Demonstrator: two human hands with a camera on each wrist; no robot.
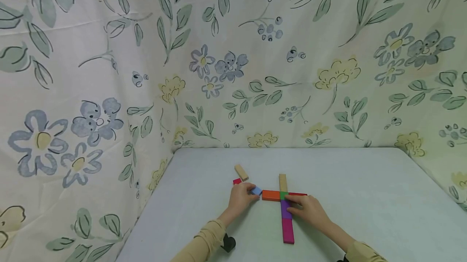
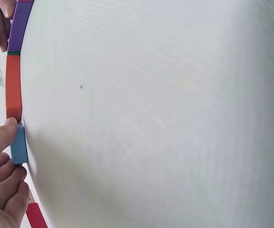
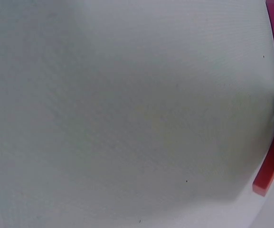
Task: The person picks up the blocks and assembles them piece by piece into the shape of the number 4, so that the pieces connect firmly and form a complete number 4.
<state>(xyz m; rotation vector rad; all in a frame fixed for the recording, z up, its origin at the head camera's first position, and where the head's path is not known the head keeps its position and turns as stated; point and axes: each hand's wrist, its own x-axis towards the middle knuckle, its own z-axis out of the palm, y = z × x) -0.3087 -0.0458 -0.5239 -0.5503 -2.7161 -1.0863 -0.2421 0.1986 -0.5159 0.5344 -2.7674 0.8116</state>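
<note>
In the head view my left hand (image 1: 241,196) pinches a blue block (image 1: 256,190) between thumb and fingers. The left wrist view shows this blue block (image 2: 19,145) at the end of an orange block (image 2: 14,88). Flat blocks form a cross: orange (image 1: 270,195) to the left, a green one (image 1: 283,195) in the centre, natural wood (image 1: 282,182) beyond, red (image 1: 298,194) to the right, purple (image 1: 286,209) and magenta (image 1: 288,231) toward me. My right hand (image 1: 309,209) touches the cross near the green and purple blocks with its fingertips.
Beyond my left hand lie a loose wooden block (image 1: 241,172) and a red block (image 1: 237,181), partly hidden by that hand. A white cloth covers the table (image 1: 346,177). Floral fabric (image 1: 255,104) hangs behind and at both sides.
</note>
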